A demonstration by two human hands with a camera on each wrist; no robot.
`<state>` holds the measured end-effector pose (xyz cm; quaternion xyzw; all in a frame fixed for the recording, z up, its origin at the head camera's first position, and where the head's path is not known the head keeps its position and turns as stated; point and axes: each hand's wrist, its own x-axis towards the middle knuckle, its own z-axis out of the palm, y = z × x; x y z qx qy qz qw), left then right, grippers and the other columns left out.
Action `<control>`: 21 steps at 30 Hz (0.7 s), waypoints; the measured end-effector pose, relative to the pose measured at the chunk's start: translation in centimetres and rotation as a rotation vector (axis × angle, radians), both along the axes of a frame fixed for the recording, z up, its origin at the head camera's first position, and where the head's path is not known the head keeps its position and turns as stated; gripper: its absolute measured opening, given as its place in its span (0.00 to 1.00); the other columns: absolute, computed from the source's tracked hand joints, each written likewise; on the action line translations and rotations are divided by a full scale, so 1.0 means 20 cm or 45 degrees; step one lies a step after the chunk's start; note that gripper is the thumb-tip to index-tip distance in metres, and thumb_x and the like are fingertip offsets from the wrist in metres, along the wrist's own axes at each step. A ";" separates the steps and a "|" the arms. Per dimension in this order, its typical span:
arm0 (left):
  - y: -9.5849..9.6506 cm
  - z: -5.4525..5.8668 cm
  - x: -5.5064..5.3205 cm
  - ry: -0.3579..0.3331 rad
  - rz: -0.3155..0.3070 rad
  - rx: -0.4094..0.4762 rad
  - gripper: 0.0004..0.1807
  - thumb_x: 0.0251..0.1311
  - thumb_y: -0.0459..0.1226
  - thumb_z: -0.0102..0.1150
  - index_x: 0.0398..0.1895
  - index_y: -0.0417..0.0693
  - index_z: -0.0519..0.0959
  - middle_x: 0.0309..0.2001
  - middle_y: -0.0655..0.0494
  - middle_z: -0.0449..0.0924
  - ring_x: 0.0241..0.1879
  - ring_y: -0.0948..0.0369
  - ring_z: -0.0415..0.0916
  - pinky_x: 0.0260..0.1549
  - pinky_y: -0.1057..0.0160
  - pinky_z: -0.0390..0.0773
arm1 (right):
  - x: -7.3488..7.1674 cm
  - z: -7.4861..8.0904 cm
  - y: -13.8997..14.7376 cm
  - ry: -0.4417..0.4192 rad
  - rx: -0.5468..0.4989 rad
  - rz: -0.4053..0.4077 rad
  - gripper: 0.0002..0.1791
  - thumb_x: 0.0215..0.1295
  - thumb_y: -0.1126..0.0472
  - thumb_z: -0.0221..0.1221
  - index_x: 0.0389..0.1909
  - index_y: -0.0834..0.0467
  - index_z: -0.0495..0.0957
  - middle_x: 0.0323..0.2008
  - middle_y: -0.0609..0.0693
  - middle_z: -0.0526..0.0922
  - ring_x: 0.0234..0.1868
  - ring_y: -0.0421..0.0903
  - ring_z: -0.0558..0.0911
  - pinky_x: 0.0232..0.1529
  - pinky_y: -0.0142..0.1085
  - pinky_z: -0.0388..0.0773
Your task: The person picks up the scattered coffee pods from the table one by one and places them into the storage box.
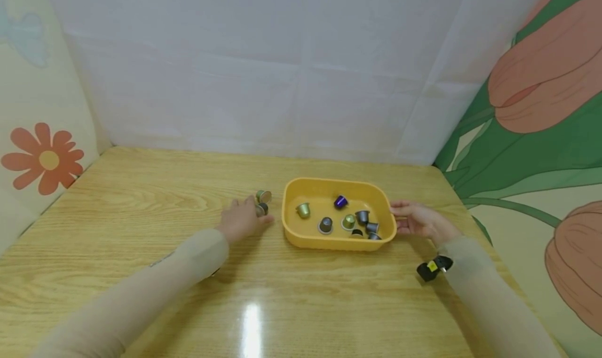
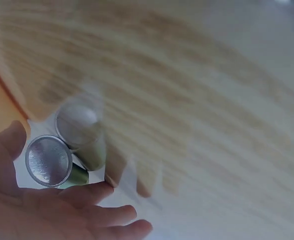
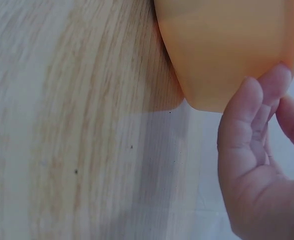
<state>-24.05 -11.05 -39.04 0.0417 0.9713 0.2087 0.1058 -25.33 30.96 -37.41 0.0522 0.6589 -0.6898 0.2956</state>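
A yellow plastic box [image 1: 338, 244] holds several coffee capsules, among them a purple one [image 1: 340, 201], a light green one [image 1: 303, 210] and a dark grey one [image 1: 325, 224]. Left of the box, my left hand [image 1: 242, 222] is at two capsules on the table. The farther is a green capsule [image 1: 264, 196]; the nearer is a dark-looking capsule [image 1: 262, 209]. In the left wrist view, a silver-lidded capsule [image 2: 49, 161] lies between thumb and fairly straight fingers, without a plain grip. My right hand [image 1: 420, 222] rests its extended fingertips against the box's right end.
The wooden table [image 1: 141, 201] is glossy and mirrors the light. A white cloth [image 1: 263, 86] hangs behind it, and flower-patterned cloths stand at both sides. A black strap device [image 1: 433, 267] is on the right wrist.
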 end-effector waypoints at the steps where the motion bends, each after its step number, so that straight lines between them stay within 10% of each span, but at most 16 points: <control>1: 0.00 0.00 0.00 0.010 0.006 -0.007 0.44 0.66 0.56 0.54 0.67 0.27 0.57 0.62 0.28 0.66 0.66 0.32 0.52 0.59 0.30 0.58 | 0.00 0.00 0.00 0.001 0.001 0.002 0.12 0.76 0.65 0.45 0.39 0.52 0.77 0.33 0.47 0.83 0.31 0.42 0.83 0.35 0.35 0.82; 14: 0.04 -0.03 0.01 0.128 0.043 -0.164 0.42 0.67 0.58 0.51 0.62 0.26 0.64 0.57 0.31 0.72 0.60 0.37 0.63 0.56 0.32 0.62 | -0.01 0.00 0.00 -0.002 0.007 -0.001 0.13 0.76 0.66 0.45 0.37 0.51 0.78 0.32 0.46 0.83 0.31 0.42 0.83 0.34 0.35 0.81; 21: 0.04 -0.03 0.01 0.123 0.048 -0.066 0.32 0.68 0.51 0.55 0.57 0.27 0.69 0.53 0.34 0.75 0.57 0.41 0.67 0.58 0.32 0.59 | 0.00 0.00 0.00 0.009 0.008 0.012 0.12 0.76 0.65 0.45 0.39 0.52 0.77 0.33 0.46 0.83 0.31 0.42 0.83 0.35 0.35 0.82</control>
